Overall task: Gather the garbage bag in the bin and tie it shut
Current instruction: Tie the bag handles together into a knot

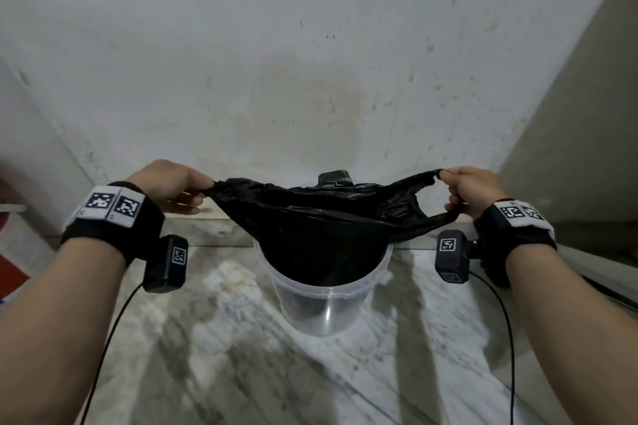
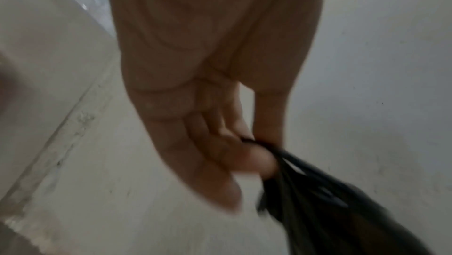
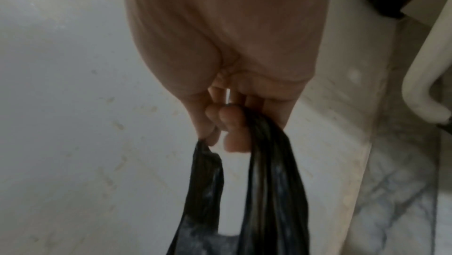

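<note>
A black garbage bag (image 1: 321, 228) sits in a clear plastic bin (image 1: 324, 307) on the marble floor and is stretched wide above the rim. My left hand (image 1: 179, 188) pinches the bag's left handle between thumb and fingers; the left wrist view shows the fingers (image 2: 247, 158) curled on the black plastic (image 2: 318, 201). My right hand (image 1: 462, 188) grips the right handle loop, and the right wrist view shows the fingers (image 3: 232, 129) curled through the loop (image 3: 269, 182). Both hands are held apart, level with each other, above and to either side of the bin.
A stained white wall (image 1: 310, 62) stands right behind the bin, with a low marble ledge (image 1: 214, 228) at its foot. A beige panel (image 1: 587, 148) closes the right side. A red object (image 1: 10, 272) sits at the far left. A white pipe (image 3: 420, 77) runs at the right.
</note>
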The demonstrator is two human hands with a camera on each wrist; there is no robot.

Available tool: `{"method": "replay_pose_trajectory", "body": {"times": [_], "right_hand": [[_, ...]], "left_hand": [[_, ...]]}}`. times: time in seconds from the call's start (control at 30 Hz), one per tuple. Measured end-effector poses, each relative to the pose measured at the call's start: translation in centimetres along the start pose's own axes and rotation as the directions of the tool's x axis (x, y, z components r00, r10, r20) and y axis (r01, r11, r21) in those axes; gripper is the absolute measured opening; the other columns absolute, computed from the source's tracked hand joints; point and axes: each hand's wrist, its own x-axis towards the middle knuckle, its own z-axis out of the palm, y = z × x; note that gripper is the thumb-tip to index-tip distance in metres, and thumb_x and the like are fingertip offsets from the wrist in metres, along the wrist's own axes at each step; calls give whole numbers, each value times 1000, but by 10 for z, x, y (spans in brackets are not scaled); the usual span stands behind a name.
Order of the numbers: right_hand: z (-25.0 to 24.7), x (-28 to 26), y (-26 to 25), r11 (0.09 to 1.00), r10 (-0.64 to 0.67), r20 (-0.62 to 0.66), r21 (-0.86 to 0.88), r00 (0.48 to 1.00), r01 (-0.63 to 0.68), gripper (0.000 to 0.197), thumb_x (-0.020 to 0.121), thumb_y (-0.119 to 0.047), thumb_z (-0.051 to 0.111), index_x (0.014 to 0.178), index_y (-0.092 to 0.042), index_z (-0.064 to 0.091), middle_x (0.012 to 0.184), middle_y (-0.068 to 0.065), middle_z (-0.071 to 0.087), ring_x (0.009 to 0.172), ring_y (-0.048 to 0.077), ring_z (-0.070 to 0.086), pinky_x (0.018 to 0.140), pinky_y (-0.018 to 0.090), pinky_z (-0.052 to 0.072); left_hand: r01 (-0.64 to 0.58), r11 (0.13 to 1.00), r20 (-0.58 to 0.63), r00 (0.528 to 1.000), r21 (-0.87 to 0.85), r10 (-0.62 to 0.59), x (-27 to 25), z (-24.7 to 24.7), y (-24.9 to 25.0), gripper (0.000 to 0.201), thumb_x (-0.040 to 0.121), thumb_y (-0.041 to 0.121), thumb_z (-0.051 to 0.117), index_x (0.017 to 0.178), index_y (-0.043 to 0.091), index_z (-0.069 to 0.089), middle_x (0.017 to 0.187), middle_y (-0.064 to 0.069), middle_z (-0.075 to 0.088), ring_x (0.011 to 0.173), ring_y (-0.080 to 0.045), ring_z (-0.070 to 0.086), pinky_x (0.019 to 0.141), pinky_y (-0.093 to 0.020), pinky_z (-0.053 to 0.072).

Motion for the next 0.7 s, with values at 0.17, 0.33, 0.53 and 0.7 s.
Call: {"method": "replay_pose_trajectory", "body": {"times": [0.17,0.33,0.53,0.7], "right_hand": [[-13,2,10,968,-87,-68,-240,994,69,15,78,-14,72,67,-6,65,55,8,47,41,24,43,47,30,43],[-10,-21,-5,698,77,203,-710,976,92,34,72,-33,80,61,-3,67,52,6,58,43,25,53,52,28,43],[-8,-52,-41,963,114,459,167,881,-212,28,89,-24,58,66,-10,54,51,3,48,51,20,45,53,29,51],[23,-73,-61,928,22,582,290,813,-233,29,88,4,38,98,-3,64,78,9,71,63,20,67,62,30,59]], "left_hand": [[123,877,56,984,464,-168,-18,-7,8,14,81,8,65,77,-4,71,61,-10,70,60,-26,61,71,-38,54],[62,988,85,995,-143,-50,-29,-12,22,13,78,15,50,71,9,58,63,-4,67,73,-25,64,82,-39,51],[109,714,305,940,-691,152,-43,10,36,16,65,14,56,79,8,60,71,-4,59,67,-22,64,76,-39,59],[-140,847,285,903,-513,321,-60,60,58,28,89,-2,44,104,8,66,91,-9,66,61,-16,70,58,-26,59]]}}
